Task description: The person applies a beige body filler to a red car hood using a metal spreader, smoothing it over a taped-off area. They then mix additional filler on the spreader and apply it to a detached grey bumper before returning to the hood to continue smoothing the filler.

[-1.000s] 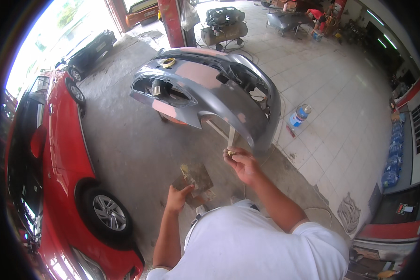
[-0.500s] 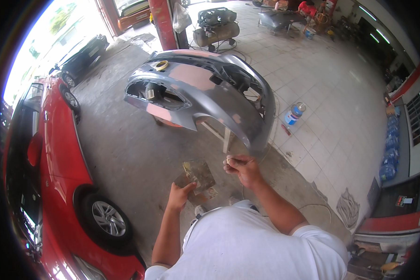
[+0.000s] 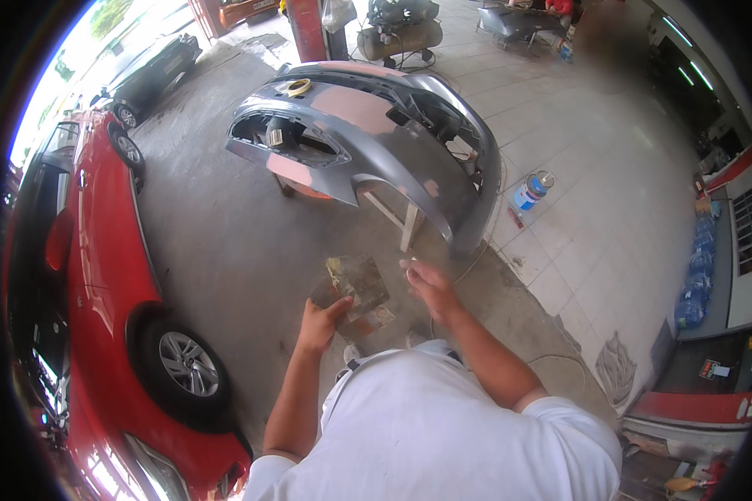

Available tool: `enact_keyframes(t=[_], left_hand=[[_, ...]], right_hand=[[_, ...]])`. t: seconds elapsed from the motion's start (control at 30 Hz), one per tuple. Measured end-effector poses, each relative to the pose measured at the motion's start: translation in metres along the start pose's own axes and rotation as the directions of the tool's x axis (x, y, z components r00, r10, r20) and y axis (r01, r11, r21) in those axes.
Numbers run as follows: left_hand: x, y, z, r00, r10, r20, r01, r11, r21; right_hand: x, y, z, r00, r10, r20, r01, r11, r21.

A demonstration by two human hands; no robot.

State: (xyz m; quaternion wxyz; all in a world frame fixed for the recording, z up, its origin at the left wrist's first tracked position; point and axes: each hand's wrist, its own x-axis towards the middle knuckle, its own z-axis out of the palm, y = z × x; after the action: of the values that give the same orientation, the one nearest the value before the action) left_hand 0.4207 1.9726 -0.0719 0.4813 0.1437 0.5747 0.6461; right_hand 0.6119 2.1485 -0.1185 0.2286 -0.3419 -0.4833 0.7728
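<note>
My left hand (image 3: pixel 320 324) is closed on the edge of a flat, dark, squarish putty board (image 3: pixel 361 282), its thumb on top. A yellowish smear shows near the board's far left corner. To the right of the board and apart from it, my right hand (image 3: pixel 433 288) is closed, thumb and fingers pinched together; whatever lies in the pinch is too small to make out. Beyond both hands a grey car bumper (image 3: pixel 393 159) with pinkish patches rests on a stand (image 3: pixel 410 227). On top of the bumper lies a roll of yellow tape (image 3: pixel 297 87).
A red car (image 3: pixel 113 275) stands close on my left. Right of the bumper, a blue-labelled jug (image 3: pixel 530 192) and a small red object (image 3: pixel 515 219) sit on the tiles. An air compressor (image 3: pixel 401 40) is behind. Large blue bottles (image 3: pixel 695 271) line the right wall.
The bumper and surroundings sit higher in view. The board has risen slightly and shows flatter. My right hand has lifted a little and turned, its fingers still pinched.
</note>
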Motion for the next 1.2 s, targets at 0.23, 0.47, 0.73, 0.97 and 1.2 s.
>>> enact_keyframes(t=[0.23, 0.47, 0.73, 0.97, 1.2], left_hand=[[-0.009, 0.004, 0.003, 0.998, -0.047, -0.029, 0.049, 0.998, 0.046], [-0.019, 0.003, 0.004, 0.941, 0.256, -0.22, -0.274, 0.96, -0.055], [-0.03, 0.013, 0.017, 0.911, 0.39, -0.134, -0.33, 0.885, 0.329], [-0.006, 0.051, 0.025, 0.784, 0.537, -0.312, -0.419, 0.828, 0.373], [0.024, 0.0, -0.012, 0.888, 0.195, -0.415, -0.159, 0.98, 0.119]], right_hand=[[0.003, -0.012, 0.033, 0.993, 0.064, 0.1, -0.095, 0.935, 0.343], [0.008, -0.007, 0.009, 0.999, 0.029, 0.022, -0.035, 0.943, 0.332], [-0.027, -0.019, 0.009, 0.902, 0.04, 0.43, 0.014, 0.992, -0.123], [-0.042, 0.007, 0.018, 0.557, 0.52, 0.647, 0.519, 0.391, -0.76], [-0.056, -0.044, 0.023, 0.612, -0.562, 0.556, 0.705, 0.068, -0.706]])
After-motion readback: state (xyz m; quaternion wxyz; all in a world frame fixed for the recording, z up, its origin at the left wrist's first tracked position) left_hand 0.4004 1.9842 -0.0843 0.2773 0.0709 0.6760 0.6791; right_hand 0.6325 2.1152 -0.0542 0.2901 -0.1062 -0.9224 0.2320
